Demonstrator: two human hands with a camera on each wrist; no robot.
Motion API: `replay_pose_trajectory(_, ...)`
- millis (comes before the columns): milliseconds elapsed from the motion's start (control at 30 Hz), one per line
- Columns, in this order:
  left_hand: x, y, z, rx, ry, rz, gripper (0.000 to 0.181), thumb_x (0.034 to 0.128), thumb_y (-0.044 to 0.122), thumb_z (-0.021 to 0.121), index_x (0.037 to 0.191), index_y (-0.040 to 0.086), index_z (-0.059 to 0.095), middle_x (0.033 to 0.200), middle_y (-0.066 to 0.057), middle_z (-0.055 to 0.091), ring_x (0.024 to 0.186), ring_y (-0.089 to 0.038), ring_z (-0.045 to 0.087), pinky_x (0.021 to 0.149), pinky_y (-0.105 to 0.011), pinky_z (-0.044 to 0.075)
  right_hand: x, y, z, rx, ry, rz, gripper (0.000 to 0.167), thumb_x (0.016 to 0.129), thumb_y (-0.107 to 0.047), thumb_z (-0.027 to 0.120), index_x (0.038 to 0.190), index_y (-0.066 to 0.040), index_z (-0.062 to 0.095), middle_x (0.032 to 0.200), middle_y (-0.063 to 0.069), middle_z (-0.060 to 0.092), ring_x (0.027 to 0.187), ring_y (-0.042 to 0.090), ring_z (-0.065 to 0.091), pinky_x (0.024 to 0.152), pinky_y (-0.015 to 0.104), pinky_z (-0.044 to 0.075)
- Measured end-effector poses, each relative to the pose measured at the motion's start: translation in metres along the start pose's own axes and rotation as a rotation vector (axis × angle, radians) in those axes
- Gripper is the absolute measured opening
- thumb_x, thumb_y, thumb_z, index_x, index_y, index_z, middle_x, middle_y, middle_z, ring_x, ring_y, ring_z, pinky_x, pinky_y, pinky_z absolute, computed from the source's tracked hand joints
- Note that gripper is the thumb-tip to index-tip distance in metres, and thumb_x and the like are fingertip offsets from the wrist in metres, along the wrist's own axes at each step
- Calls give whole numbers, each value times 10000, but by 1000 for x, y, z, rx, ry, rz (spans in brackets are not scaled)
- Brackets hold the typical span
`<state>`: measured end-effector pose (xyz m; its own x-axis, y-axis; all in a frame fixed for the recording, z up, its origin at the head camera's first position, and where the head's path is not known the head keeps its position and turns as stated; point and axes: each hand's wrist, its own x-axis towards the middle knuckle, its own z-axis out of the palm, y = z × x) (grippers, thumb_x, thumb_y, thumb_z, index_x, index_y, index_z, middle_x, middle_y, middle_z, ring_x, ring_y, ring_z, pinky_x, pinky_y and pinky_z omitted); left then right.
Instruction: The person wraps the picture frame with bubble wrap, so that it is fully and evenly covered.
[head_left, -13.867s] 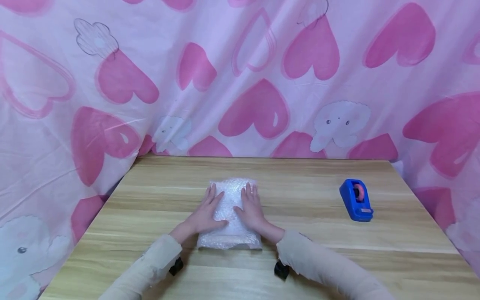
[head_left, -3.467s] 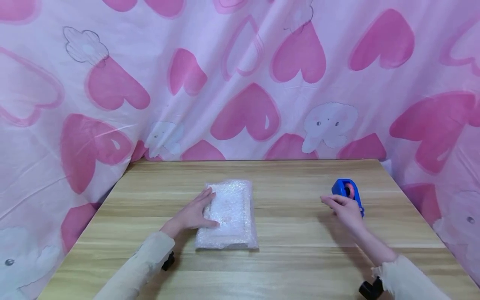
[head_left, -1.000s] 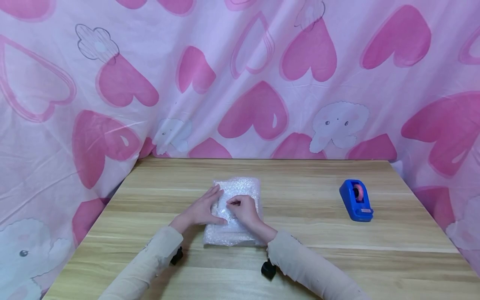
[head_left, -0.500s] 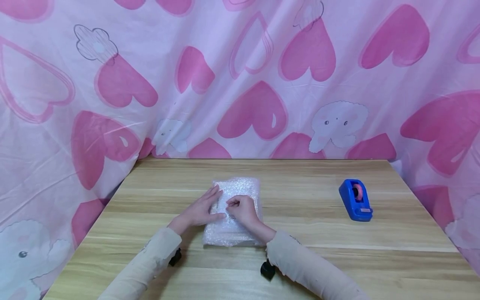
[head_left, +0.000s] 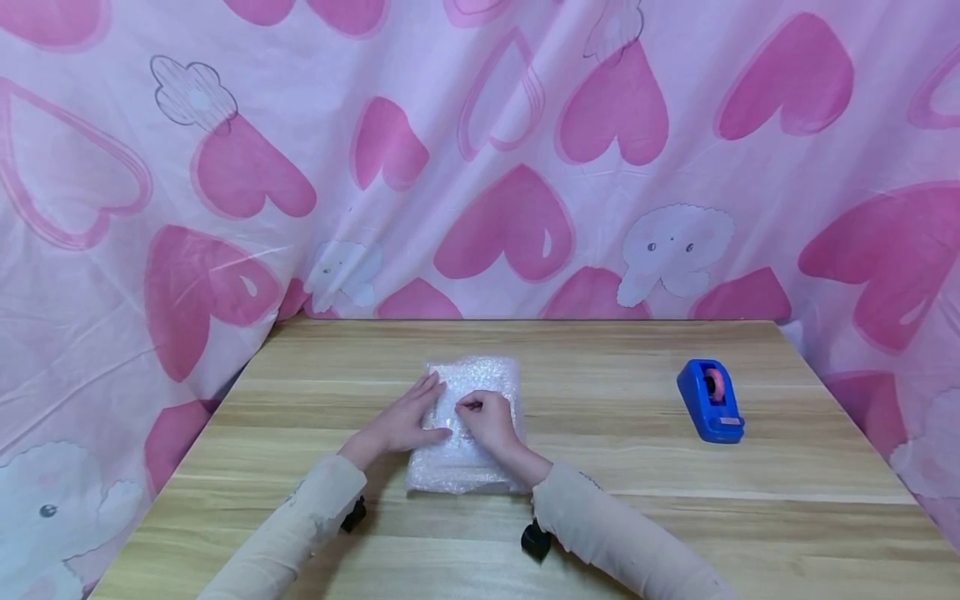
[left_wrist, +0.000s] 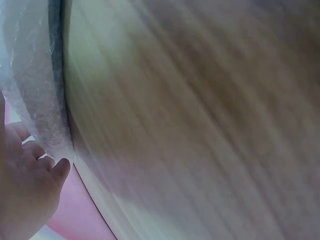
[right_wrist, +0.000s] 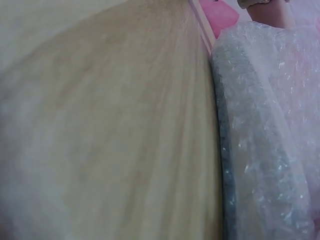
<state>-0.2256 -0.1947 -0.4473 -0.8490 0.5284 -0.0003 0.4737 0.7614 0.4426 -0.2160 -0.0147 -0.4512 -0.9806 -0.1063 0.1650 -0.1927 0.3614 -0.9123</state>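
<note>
A flat package in bubble wrap (head_left: 483, 373) lies on the table in the head view. My left hand (head_left: 400, 422) rests on its left side, fingers fairly straight and thumb across the top. Over the package's right half is my right hand (head_left: 489, 422), fingers curled, thumb and fingertips close together against the wrap. Anything between those tips is too small to make out. The left wrist view has the left hand (left_wrist: 31, 186) at the wrapped edge (left_wrist: 32, 65). In the right wrist view the wrapped side (right_wrist: 260, 130) appears, but the right hand's fingers do not.
A blue tape dispenser (head_left: 701, 407) with a pink roll stands to the right on the wood-grain table (head_left: 615, 475). Behind the table and along its sides hangs a pink curtain with hearts (head_left: 506, 221).
My right hand, flat on the package at first, was later beside the tape dispenser and has come back left onto the package. Over the last second both hands have hardly moved.
</note>
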Motion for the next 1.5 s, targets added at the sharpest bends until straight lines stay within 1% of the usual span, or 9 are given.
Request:
replay_pose_trajectory(267,1,1,0,9,-24,-28,858,801,501,594,1422,26,242,1499,-141,93,1379,-289,54,1098,-444,153,1,0,-1,37,15,65,69,756,35,618,794,49,674,647,90,627,471,49,486,428,172,437)
replay_pose_trajectory(533,0,2,-1,10,-27,-32,860,800,497,593,1427,34,230,1500,-141,83,1379,-296,56,1095,-456,152,5,0,-5,145,-2,136,125,750,60,579,852,93,642,654,89,597,476,102,521,436,174,449)
replay_pose_trajectory(700,1,3,-1,7,-27,-27,854,800,486,600,1422,23,242,1497,-157,99,1376,-307,64,1093,-464,157,6,1,-8,256,-39,190,174,768,40,588,926,100,629,705,63,587,542,91,545,514,210,511)
replay_pose_trajectory(767,1,3,-1,5,-23,-27,848,799,476,607,1418,18,253,1495,-162,107,1375,-313,68,1091,-470,162,4,-4,-11,265,-81,170,189,777,37,600,949,112,624,737,94,605,581,82,549,561,242,535)
replay_pose_trajectory(833,0,3,-2,-6,-15,-24,840,797,466,615,1413,14,266,1493,-169,117,1373,-320,73,1086,-484,169,2,-7,-13,243,-132,94,192,778,45,612,950,129,624,780,162,631,639,146,584,594,233,532)
replay_pose_trajectory(967,0,4,-2,-10,-11,-19,836,798,470,613,1409,10,274,1493,-168,123,1373,-320,73,1081,-497,176,2,-7,-14,143,-216,-68,149,773,54,626,911,95,665,892,210,656,788,250,627,671,207,521)
replay_pose_trajectory(1133,-1,5,-3,-18,-9,-11,834,797,455,619,1403,-5,277,1491,-175,126,1371,-330,72,1080,-500,173,6,3,-9,14,-276,-187,116,765,54,621,852,44,697,879,146,661,778,224,644,660,176,518)
replay_pose_trajectory(1300,-1,4,-3,-10,-10,-14,841,798,459,617,1407,-3,267,1492,-170,121,1372,-326,70,1086,-485,168,6,4,-9,-78,-253,-224,118,771,67,615,859,55,693,867,136,658,778,223,644,659,163,519)
replay_pose_trajectory(1500,-1,5,-4,-14,-12,-17,845,794,453,629,1406,-3,268,1489,-176,124,1371,-332,73,1090,-478,159,4,4,-10,-129,-183,-234,127,766,73,609,854,53,698,858,141,670,823,249,639,720,235,530)
